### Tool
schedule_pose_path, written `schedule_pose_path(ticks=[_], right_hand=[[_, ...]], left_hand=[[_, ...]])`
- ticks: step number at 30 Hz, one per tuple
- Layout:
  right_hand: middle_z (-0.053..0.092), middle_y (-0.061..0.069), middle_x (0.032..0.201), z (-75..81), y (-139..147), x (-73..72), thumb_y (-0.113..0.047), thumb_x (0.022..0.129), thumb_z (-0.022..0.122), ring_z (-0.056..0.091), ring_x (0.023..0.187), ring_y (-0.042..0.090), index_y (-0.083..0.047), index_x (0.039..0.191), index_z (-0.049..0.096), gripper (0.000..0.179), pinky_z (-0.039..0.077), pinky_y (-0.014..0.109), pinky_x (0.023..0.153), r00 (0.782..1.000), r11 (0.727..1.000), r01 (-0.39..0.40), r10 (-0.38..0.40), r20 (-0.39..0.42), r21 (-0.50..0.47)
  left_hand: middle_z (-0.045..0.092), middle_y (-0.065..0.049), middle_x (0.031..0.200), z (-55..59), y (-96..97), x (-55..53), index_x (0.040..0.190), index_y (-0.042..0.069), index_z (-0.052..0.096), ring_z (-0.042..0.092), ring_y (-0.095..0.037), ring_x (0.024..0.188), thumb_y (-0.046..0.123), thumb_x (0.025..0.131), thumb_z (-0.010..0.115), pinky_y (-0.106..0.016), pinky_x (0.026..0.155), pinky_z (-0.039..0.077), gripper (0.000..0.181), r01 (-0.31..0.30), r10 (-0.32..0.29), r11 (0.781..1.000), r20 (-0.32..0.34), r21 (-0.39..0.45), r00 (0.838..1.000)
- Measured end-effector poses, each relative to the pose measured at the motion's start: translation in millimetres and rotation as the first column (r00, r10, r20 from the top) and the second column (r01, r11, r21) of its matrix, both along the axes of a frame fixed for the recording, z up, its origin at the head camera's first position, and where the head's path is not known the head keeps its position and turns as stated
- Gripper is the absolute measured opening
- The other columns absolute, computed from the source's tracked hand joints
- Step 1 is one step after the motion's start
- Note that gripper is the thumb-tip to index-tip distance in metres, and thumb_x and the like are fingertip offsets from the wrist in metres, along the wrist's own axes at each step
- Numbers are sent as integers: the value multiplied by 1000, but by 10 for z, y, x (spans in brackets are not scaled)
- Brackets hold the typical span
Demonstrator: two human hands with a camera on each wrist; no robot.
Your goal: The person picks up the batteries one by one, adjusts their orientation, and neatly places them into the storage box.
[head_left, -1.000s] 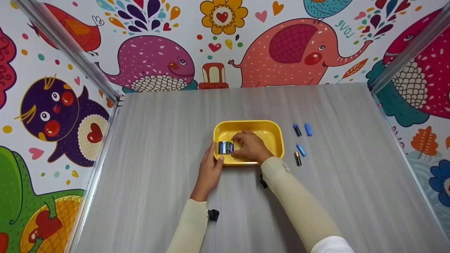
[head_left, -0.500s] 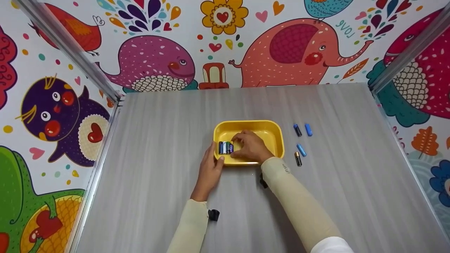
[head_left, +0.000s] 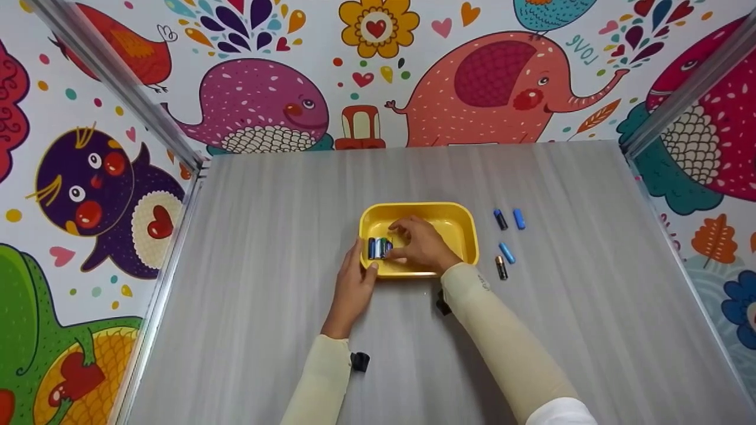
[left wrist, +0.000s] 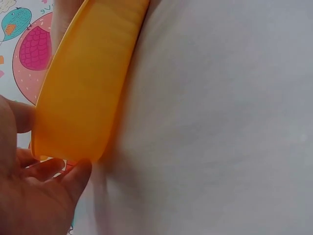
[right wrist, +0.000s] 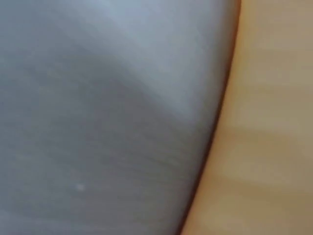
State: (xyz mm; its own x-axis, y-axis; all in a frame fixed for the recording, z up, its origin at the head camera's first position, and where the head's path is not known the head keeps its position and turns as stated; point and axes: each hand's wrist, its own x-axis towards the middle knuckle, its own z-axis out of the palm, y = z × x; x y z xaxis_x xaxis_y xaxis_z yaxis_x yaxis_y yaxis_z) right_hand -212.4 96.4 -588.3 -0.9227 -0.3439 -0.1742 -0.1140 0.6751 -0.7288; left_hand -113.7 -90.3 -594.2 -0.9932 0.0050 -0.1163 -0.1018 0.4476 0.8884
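Below "LOVE" lettering, the left hand grips a yellow plastic tray by its edge. The right hand half-curls at colourful cylindrical batteries, hold unclear.

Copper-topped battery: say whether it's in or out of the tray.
Out: the battery lies on the table, right of the yellow tray.

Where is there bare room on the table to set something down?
Bare table stretches left of the yellow tray and between it and the back wall. Crowded: the tray's left end, with the left grip, right grip and battery row, and right of the tray, where four loose batteries lie.
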Motion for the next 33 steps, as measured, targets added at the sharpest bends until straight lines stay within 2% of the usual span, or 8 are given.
schedule_pose_path(ticks=[7, 15, 24, 28, 33], right_hand=[[62, 6, 122, 84, 53, -17, -34, 80, 88, 56, 110, 25, -13, 131, 65, 60, 50, 41, 103, 999, 998, 9, -6, 47, -62], [61, 8, 132, 302, 188, 3, -35, 82, 86, 58, 117, 29, -18, 135, 62, 61, 52, 44, 103, 996, 993, 45, -36, 80, -109], [62, 15, 131, 649, 547, 43, -46, 82, 84, 61, 111, 27, -16, 139, 60, 68, 55, 50, 98, 997, 980, 57, -66, -44, -191], [63, 13, 130, 792, 767, 62, -52, 82, 82, 61, 108, 26, -21, 138, 61, 68, 55, 49, 100, 990, 980, 76, -95, -100, -183], [65, 8, 123, 935, 1195, 108, -46, 87, 79, 61, 102, 22, -22, 136, 63, 57, 55, 48, 99, 955, 968, 149, -194, -223, -203]], left_hand=[[28, -10, 168, 5, 28, 8, 165, 15, 17, 30, -26, 154, 25, 107, 54, -47, 126, 27, 70, -2, 2, 999, 6, -35, 1000], [29, -11, 168, 1, 24, 6, 165, 13, 18, 31, -28, 154, 24, 106, 54, -47, 125, 27, 69, -3, 2, 999, -11, -44, 1000], [30, -7, 168, 9, 22, 15, 165, 15, 19, 31, -23, 154, 25, 106, 55, -44, 126, 27, 69, -25, 25, 1000, -6, -19, 1000], [30, -7, 168, 14, 19, 20, 165, 16, 18, 32, -24, 154, 26, 106, 55, -45, 125, 28, 69, -28, 28, 1000, -4, -10, 1000], [29, -8, 168, 10, 21, 22, 165, 17, 17, 31, -24, 154, 27, 107, 54, -44, 125, 28, 70, -22, 22, 1000, 3, -12, 1000]])
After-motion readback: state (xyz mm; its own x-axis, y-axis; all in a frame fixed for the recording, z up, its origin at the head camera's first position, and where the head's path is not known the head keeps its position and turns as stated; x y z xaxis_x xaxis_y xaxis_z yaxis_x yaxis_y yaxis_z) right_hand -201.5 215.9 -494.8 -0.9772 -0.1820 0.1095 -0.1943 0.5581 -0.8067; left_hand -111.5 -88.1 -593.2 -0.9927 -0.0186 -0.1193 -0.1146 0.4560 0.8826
